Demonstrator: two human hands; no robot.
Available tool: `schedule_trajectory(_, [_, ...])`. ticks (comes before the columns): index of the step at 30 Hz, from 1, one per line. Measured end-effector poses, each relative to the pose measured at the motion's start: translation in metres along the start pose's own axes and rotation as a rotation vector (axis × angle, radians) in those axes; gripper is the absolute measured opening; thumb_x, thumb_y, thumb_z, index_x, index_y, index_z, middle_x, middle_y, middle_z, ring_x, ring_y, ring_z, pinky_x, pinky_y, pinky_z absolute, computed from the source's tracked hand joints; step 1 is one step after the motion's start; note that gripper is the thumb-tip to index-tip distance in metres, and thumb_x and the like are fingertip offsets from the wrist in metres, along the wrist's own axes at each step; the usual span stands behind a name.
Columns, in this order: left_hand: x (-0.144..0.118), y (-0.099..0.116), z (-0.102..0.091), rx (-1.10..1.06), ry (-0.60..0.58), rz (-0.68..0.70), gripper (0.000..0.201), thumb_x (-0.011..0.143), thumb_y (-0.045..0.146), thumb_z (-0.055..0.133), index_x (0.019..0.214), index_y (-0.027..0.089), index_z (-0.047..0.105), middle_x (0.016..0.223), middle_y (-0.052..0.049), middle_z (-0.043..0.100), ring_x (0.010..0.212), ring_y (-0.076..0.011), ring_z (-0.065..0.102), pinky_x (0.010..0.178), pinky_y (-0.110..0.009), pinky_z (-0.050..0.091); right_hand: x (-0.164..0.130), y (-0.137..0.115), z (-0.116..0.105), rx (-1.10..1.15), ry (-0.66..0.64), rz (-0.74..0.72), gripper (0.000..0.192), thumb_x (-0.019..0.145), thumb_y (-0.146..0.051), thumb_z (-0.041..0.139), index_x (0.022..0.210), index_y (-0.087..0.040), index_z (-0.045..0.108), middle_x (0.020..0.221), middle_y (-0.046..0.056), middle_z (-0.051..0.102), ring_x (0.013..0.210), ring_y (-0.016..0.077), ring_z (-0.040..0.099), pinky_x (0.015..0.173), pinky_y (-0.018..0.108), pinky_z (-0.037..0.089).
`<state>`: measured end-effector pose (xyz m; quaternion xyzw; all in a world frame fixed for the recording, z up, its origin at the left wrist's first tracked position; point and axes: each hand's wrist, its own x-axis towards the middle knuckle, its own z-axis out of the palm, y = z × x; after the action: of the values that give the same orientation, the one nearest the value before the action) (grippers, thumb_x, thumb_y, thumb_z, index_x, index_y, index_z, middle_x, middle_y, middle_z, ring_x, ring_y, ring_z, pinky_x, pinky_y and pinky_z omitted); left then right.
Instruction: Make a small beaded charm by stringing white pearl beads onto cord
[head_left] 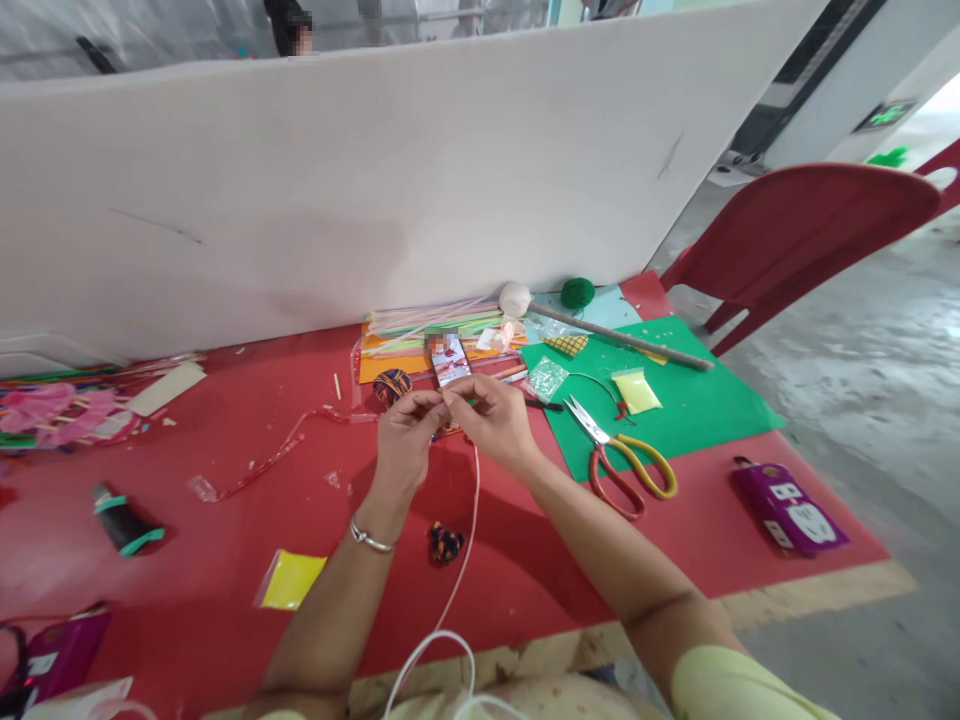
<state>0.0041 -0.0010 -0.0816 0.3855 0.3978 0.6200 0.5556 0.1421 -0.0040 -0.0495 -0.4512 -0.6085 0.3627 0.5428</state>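
Note:
My left hand (409, 437) and my right hand (495, 418) meet over the red table, fingertips pinched together. Whatever they hold between them is too small to make out. Just beyond the fingers, a phone (451, 362) with a lit screen stands tilted. A ball of multicoloured yarn (391, 386) lies beside the left hand. From under the right hand a pale cord (474, 520) runs down toward my body. Between my forearms lies a small dark multicoloured yarn bundle (446, 543).
Scissors (619, 455) with red and yellow handles lie partly on a green sheet (720, 405). A stick (622, 338), a white ball (514, 299) and a green yarn ball (577, 293) are behind. Purple box (787, 507) right; utility knife (126, 522) left. White partition (300, 200) behind the table.

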Motion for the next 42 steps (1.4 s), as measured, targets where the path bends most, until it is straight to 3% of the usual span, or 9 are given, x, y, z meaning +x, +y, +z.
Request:
schedule_trajectory(8, [-0.001,0.0,-0.001,0.038,-0.007,0.004,0.025,0.066,0.029,0.091,0.081,0.017,0.074,0.073,0.001,0.069,0.062,-0.0091,0.058,0.061,-0.022,0.047,0.0,0.0,0.0,-0.028,-0.005,-0.019,0.014,0.09,-0.025,0.062,0.085,-0.018,0.073,0.08,0.001,0.073,0.073,0.0134,0.067,0.062,0.022,0.048])
schedule_trajectory(16, [-0.001,0.003,-0.003,0.075,-0.006,0.016,0.025,0.068,0.028,0.09,0.084,0.018,0.075,0.074,0.001,0.069,0.061,-0.0086,0.057,0.06,-0.022,0.047,0.002,0.001,-0.003,-0.083,-0.033,-0.155,0.015,0.094,-0.025,0.062,0.088,-0.019,0.074,0.086,0.003,0.075,0.079,0.014,0.069,0.071,0.024,0.049])
schedule_trajectory(24, [0.0,0.004,-0.004,0.08,-0.016,0.024,0.023,0.066,0.027,0.091,0.082,0.019,0.076,0.075,0.0,0.071,0.065,-0.0092,0.06,0.064,-0.021,0.049,0.002,0.003,-0.003,-0.039,-0.044,-0.129,0.017,0.096,-0.027,0.061,0.089,-0.019,0.075,0.084,0.002,0.075,0.076,0.0137,0.068,0.071,0.024,0.05])
schedule_trajectory(31, [-0.002,0.01,-0.003,0.086,-0.033,0.012,0.021,0.065,0.026,0.09,0.078,0.018,0.076,0.069,0.001,0.07,0.061,-0.0093,0.058,0.06,-0.022,0.048,0.001,0.003,0.0,-0.022,-0.026,-0.19,0.015,0.096,-0.023,0.06,0.09,-0.019,0.073,0.088,0.002,0.074,0.082,0.0132,0.068,0.077,0.024,0.051])
schedule_trajectory(35, [-0.002,0.011,-0.003,0.098,-0.039,0.001,0.021,0.064,0.026,0.091,0.076,0.018,0.076,0.073,-0.001,0.072,0.066,-0.0114,0.062,0.065,-0.023,0.051,0.001,0.007,0.002,0.037,-0.064,-0.154,0.015,0.098,-0.028,0.059,0.093,-0.019,0.07,0.091,0.003,0.072,0.086,0.0143,0.067,0.08,0.026,0.051])
schedule_trajectory(39, [-0.004,0.016,-0.004,0.127,-0.067,-0.009,0.025,0.064,0.029,0.091,0.081,0.019,0.076,0.072,-0.001,0.07,0.061,-0.0114,0.061,0.057,-0.022,0.05,0.004,0.007,-0.001,0.186,-0.176,-0.081,0.025,0.099,-0.039,0.058,0.086,-0.019,0.066,0.107,0.006,0.069,0.103,0.0166,0.065,0.093,0.03,0.051])
schedule_trajectory(42, [-0.009,0.026,-0.004,0.246,-0.075,0.072,0.023,0.075,0.035,0.084,0.093,0.021,0.077,0.079,-0.002,0.071,0.061,-0.0122,0.061,0.054,-0.023,0.049,0.006,0.005,-0.006,0.335,-0.278,0.062,0.036,0.095,-0.052,0.061,0.082,-0.019,0.064,0.113,0.007,0.066,0.102,0.0168,0.063,0.086,0.028,0.055])
